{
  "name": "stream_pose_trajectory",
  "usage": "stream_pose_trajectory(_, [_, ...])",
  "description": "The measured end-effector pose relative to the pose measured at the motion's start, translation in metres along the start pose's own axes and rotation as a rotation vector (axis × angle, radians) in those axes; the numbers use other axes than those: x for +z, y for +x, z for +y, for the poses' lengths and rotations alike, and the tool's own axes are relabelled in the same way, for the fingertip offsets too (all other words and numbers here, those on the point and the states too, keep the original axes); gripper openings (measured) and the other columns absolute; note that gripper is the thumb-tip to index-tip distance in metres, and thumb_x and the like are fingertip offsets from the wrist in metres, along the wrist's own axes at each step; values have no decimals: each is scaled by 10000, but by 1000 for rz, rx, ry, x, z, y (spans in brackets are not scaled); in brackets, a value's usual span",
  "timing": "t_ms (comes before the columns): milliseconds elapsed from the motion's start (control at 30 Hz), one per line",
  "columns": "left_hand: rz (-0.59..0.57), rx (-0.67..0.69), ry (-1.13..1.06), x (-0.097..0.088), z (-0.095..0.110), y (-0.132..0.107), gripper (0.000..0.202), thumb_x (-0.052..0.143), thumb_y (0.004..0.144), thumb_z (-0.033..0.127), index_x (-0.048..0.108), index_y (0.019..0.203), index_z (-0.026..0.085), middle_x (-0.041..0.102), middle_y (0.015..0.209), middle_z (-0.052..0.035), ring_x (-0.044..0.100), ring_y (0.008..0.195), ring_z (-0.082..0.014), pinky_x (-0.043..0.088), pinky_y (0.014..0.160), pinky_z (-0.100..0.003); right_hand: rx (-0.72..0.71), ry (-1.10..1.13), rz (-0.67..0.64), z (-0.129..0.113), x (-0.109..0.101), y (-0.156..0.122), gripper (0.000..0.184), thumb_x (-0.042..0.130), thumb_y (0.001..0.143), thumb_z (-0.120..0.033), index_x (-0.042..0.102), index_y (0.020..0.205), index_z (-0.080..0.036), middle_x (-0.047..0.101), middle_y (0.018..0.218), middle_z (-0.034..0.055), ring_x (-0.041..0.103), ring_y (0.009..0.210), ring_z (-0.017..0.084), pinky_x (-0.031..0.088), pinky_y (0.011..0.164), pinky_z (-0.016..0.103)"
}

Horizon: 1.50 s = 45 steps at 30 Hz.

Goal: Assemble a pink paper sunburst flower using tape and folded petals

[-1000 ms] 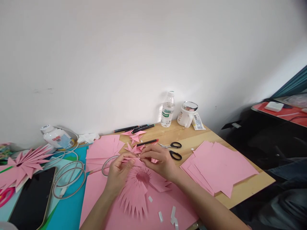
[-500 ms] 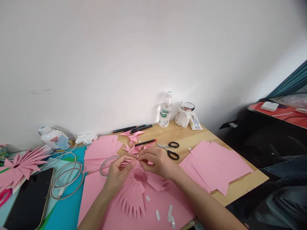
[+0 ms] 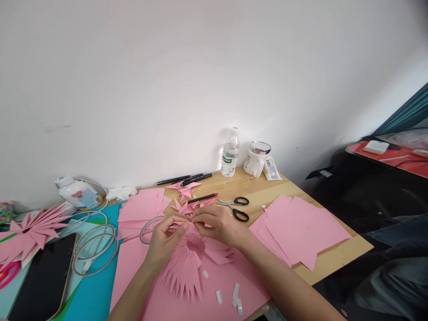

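Pink pleated paper [image 3: 183,276], spiky around a round centre [image 3: 195,243], is pinched by left fingers [image 3: 181,230] and right fingers [image 3: 204,218].

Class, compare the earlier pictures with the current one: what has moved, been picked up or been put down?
The tabletop scene sits slightly further left in view, apparently from a camera shift. No pick-up or release is visible. The left hand and right hand stay together at the pleated pink paper's far edge; scissors and bottle stay put.
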<state>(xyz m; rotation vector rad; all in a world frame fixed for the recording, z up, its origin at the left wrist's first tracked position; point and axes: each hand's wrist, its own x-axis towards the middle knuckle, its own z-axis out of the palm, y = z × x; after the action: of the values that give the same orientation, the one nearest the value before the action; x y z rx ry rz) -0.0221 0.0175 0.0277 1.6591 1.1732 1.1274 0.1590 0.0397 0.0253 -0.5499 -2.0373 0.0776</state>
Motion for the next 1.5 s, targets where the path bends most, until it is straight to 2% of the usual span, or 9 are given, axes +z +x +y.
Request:
stream_pose_trajectory(200, [3,14,-21,0,-1,0,161,608,791,322,657,754,174,669,824,-47,609,794,-177,482,682,-256,2,48,11,-1,-2,2,184,504,769,-9,607,767,-162,693,776,51,610,653,108,474,563,195])
stream_pose_trajectory(400, [-10,32,-50,0,-6,1,156,608,797,313,652,737,176,645,797,-36,603,798,-173,477,689,-252,41,100,-40,2,-3,0,135,543,793,-56,626,776,-161,694,820,59,628,704,114,489,600,200])
stream_pose_trajectory(700, [4,32,-15,2,-3,0,157,611,797,313,655,739,174,660,817,-41,608,800,-174,480,692,-253,34,27,-44,0,-2,0,172,511,777,-28,616,763,-164,692,794,55,621,665,108,477,566,188])
stream_pose_trajectory(867, [26,22,12,1,-5,1,174,604,800,329,652,739,173,666,807,-44,616,799,-186,481,709,-274,51,88,-66,1,-5,1,154,538,785,-46,640,773,-161,699,821,58,633,685,109,477,570,184])
stream_pose_trajectory(1100, [0,-6,16,0,-6,-2,168,615,795,329,653,730,179,662,805,-44,616,802,-188,483,676,-264,66,50,-36,3,3,-3,175,518,743,-16,613,734,-163,687,768,44,588,582,88,443,507,178])
stream_pose_trajectory(1267, [14,14,44,-2,-4,0,148,625,783,318,671,750,182,681,816,-50,621,794,-187,488,693,-266,85,79,-93,3,4,-3,152,516,787,-41,597,769,-169,686,822,68,632,680,113,489,577,198])
stream_pose_trajectory(1500, [33,36,61,-2,0,2,176,631,770,344,674,711,184,686,787,-53,626,771,-195,496,671,-271,123,171,-46,4,3,-3,152,519,790,-55,623,777,-165,700,818,70,652,696,121,509,593,202])
